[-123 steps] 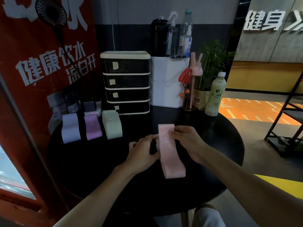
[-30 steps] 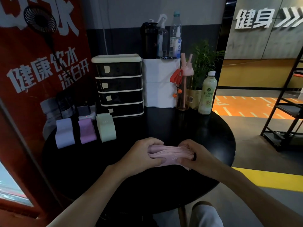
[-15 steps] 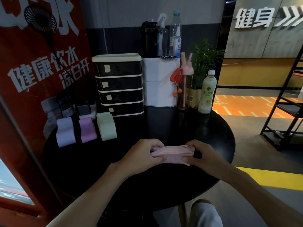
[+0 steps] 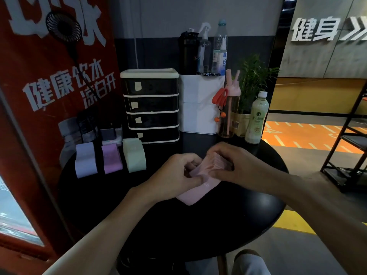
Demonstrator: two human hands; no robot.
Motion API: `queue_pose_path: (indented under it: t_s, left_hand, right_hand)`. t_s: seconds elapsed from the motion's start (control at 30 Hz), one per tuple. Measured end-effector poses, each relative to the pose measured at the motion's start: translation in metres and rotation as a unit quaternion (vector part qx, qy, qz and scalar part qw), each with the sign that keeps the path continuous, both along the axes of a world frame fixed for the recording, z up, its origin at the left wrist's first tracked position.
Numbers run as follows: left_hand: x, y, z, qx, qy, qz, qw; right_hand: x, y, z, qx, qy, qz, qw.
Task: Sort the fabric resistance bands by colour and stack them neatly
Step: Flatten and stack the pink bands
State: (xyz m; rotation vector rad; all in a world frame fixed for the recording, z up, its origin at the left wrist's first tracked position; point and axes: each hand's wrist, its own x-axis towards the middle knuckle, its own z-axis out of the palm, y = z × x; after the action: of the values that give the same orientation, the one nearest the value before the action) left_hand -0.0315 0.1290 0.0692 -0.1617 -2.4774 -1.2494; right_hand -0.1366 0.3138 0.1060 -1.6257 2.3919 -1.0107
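fingers of l hand & r hand curled tight round far end of pink band stack

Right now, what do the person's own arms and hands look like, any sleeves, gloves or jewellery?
The left forearm and right forearm are bare to the frame edge, with no sleeve showing. The left hand and right hand are ungloved. No watch, wristband or ring is visible in this view.
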Motion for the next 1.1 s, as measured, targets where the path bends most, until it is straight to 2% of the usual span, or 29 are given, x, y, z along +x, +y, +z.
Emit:
queue_pose_path:
  t_s: [0.07, 0.13, 0.27, 0.33, 0.4, 0.53, 0.7, 0.9, 1.03, 1.1]
  left_hand:
    - [0.001, -0.005, 0.001, 0.058, 0.024, 0.008, 0.998]
    - [0.001, -0.008, 0.000, 0.136, 0.052, 0.020, 0.989]
    - [-0.001, -0.015, 0.003, 0.246, 0.073, 0.051, 0.965]
    - [-0.003, -0.020, 0.005, 0.282, 0.070, 0.070, 0.954]
    - [-0.006, -0.028, 0.006, 0.311, 0.063, 0.092, 0.944]
    - [-0.010, -0.051, 0.013, 0.361, 0.048, 0.120, 0.924]
    - [-0.022, -0.087, 0.019, 0.336, 0.027, 0.137, 0.932]
    - [-0.050, -0.135, 0.030, 0.200, -0.010, 0.186, 0.962]
    - [-0.070, -0.158, 0.031, 0.089, -0.050, 0.228, 0.968]
    - [-0.079, -0.167, 0.033, 0.053, -0.075, 0.223, 0.971]
  right_hand:
    - [0.006, -0.007, -0.003, -0.076, -0.094, -0.022, 0.992]
    - [0.014, -0.017, -0.013, -0.149, -0.219, -0.008, 0.964]
    - [0.024, -0.043, -0.043, -0.201, -0.366, -0.003, 0.909]
    - [0.027, -0.055, -0.053, -0.202, -0.389, -0.028, 0.899]
    - [0.029, -0.065, -0.058, -0.192, -0.373, -0.049, 0.906]
    - [0.030, -0.082, -0.060, -0.167, -0.373, -0.026, 0.912]
    - [0.022, -0.106, -0.062, -0.157, -0.391, -0.027, 0.907]
    - [-0.001, -0.145, -0.071, -0.138, -0.389, -0.064, 0.909]
    - [-0.011, -0.171, -0.080, -0.135, -0.340, -0.115, 0.924]
    - [-0.017, -0.180, -0.087, -0.107, -0.273, -0.151, 0.944]
